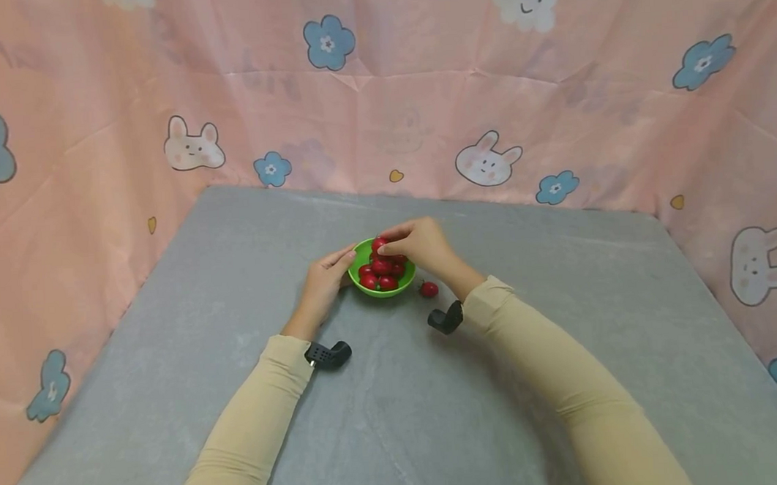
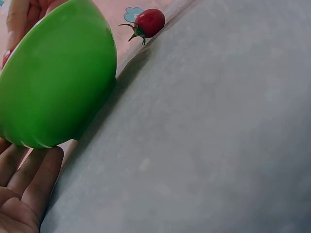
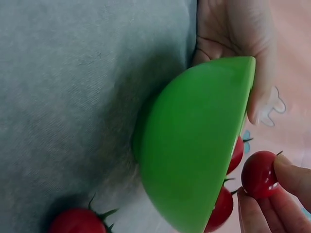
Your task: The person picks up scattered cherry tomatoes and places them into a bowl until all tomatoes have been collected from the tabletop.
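Note:
A small green bowl (image 1: pixel 379 294) stands on the grey table, heaped with several red cherry tomatoes (image 1: pixel 381 267). My left hand (image 1: pixel 321 286) holds the bowl from the left side, its thumb at the rim and its fingers against the outer wall. Over the bowl's far right side, my right hand (image 1: pixel 428 249) pinches one cherry tomato (image 3: pixel 258 174) between thumb and fingers, just above the others. In the right wrist view the bowl's wall hides most of its contents. Another cherry tomato (image 1: pixel 429 289) with a green stem lies on the table, just right of the bowl.
The grey cloth-covered table (image 1: pixel 384 404) spreads around the bowl on all sides. A pink curtain (image 1: pixel 395 110) printed with rabbits and blue flowers hangs along its back and both sides. Each wrist wears a black camera mount (image 1: pixel 328 356), below the beige sleeves.

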{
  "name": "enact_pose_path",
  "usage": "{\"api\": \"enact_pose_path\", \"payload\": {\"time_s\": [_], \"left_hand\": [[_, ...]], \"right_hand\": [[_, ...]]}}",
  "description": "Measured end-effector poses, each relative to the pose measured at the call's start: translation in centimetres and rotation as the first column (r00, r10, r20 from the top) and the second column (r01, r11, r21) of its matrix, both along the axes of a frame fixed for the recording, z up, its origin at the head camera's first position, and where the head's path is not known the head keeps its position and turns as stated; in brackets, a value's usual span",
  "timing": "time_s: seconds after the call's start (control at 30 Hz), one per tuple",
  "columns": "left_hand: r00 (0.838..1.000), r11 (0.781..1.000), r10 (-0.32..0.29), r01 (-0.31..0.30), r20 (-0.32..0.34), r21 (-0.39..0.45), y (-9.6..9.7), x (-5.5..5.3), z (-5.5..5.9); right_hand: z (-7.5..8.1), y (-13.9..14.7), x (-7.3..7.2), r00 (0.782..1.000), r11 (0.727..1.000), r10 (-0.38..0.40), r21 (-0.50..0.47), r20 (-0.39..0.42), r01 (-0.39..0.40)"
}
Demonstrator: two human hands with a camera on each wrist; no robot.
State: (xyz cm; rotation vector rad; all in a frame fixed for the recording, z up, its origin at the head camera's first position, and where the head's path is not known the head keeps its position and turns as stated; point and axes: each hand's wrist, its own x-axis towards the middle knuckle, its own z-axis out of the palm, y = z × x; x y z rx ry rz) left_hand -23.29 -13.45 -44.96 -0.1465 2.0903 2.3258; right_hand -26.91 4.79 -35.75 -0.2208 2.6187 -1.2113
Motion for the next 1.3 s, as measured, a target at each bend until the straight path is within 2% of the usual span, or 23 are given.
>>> {"api": "enact_pose_path", "payload": {"time_s": [0.53, 0.8, 1.03, 1.17, 1.3], "left_hand": [[1.000, 1.000, -0.020, 0.021, -0.009, 0.015, -0.1, -0.1, -0.1], [1.000, 1.000, 0.006, -0.006, -0.009, 0.026, 0.0, 0.0, -0.1], [1.000, 0.999, 0.006, -0.006, -0.001, 0.041, 0.0, -0.1, -0.1], [1.000, 1.000, -0.001, 0.002, -0.005, 0.030, 0.0, -0.1, 0.0], [1.000, 1.000, -0.009, 0.009, -0.014, 0.013, 0.0, -0.1, -0.1]], "right_hand": [[-0.1, -1.7, -0.3, 0.994, 0.993, 0.099, 0.063, -0.042, -0.096], [0.0, -2.3, -0.5, 0.990, 0.984, 0.144, 0.111, -0.010, -0.142], [0.1, -2.5, -0.5, 0.986, 0.977, 0.165, 0.136, -0.020, -0.161], [0.0, -2.2, -0.4, 0.987, 0.982, 0.159, 0.105, -0.037, -0.154], [0.1, -1.2, 0.1, 0.993, 0.994, 0.109, -0.017, -0.053, -0.110]]}}
